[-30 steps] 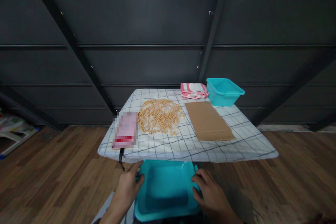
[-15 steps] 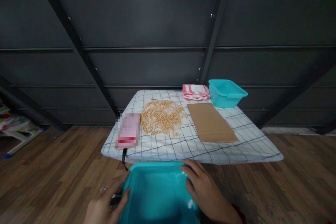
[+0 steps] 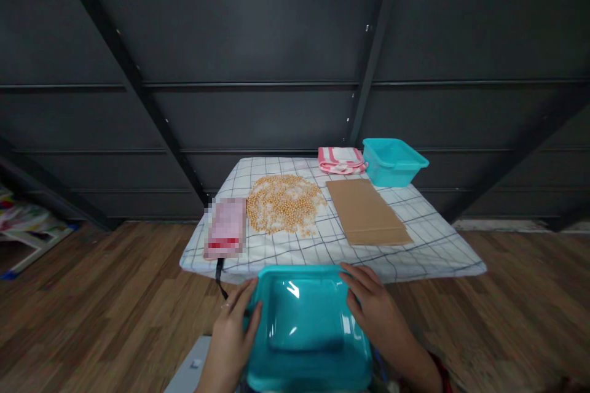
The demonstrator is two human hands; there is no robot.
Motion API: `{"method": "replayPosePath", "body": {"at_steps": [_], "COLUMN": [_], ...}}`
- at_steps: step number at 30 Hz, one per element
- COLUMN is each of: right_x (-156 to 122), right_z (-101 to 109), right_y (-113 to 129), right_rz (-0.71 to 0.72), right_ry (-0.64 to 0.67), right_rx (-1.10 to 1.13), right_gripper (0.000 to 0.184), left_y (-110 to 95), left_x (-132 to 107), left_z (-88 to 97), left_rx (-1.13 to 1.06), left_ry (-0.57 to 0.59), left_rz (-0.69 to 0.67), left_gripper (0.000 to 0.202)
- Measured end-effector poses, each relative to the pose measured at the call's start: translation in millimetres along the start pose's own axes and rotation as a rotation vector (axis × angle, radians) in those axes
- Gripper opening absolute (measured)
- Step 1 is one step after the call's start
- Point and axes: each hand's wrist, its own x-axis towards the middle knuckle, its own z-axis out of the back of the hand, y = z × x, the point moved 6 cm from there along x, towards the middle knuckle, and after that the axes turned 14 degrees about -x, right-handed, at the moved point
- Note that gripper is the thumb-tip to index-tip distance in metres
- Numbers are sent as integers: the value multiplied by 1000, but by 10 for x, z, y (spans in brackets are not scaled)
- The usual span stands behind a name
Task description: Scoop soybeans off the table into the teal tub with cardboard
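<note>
I hold a teal plastic tub [image 3: 306,325] by its two sides, just in front of and below the near edge of a small table [image 3: 415,258]. My left hand [image 3: 233,334] grips the tub's left rim and wears a ring. My right hand [image 3: 380,313] grips the right rim. The tub looks empty inside. On the table's checked cloth lies a spread heap of small yellow beans [image 3: 283,204].
Left of the beans lies a pink blurred pack [image 3: 225,228] with a black strap hanging off the edge. A flat brown paper bag [image 3: 366,212], a pink striped folded cloth [image 3: 341,159] and a second teal tub [image 3: 394,161] sit at the right and back. Dark wall panels stand behind; wooden floor lies around.
The tub has risen and moved forward toward the table's near edge. My left hand has closed back onto its left rim after being spread lower down.
</note>
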Motion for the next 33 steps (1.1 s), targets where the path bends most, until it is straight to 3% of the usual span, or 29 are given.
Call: {"method": "replayPosePath", "body": {"at_steps": [7, 12, 16, 22, 29, 33], "right_x": [39, 77, 130, 184, 431, 708], "right_z": [-12, -13, -12, 3, 75, -13], "right_y": [10, 13, 25, 32, 51, 98], "right_rz": [-15, 9, 59, 52, 81, 179], "right_ry": [12, -20, -23, -21, 71, 157], "right_rx": [-11, -67, -69, -34, 147, 230], "right_gripper": [36, 32, 34, 25, 19, 18], "left_y": [46, -114, -214, -197, -290, -399], "left_x": [38, 158, 240, 236, 328, 431], "left_z": [-74, -53, -153, -184, -184, -181], "left_rx": [72, 193, 258, 344, 385, 381], "left_ry": [43, 38, 208, 269, 221, 208], "left_rz": [-5, -114, -227, -266, -234, -283], "left_gripper": [36, 37, 44, 50, 36, 32]}}
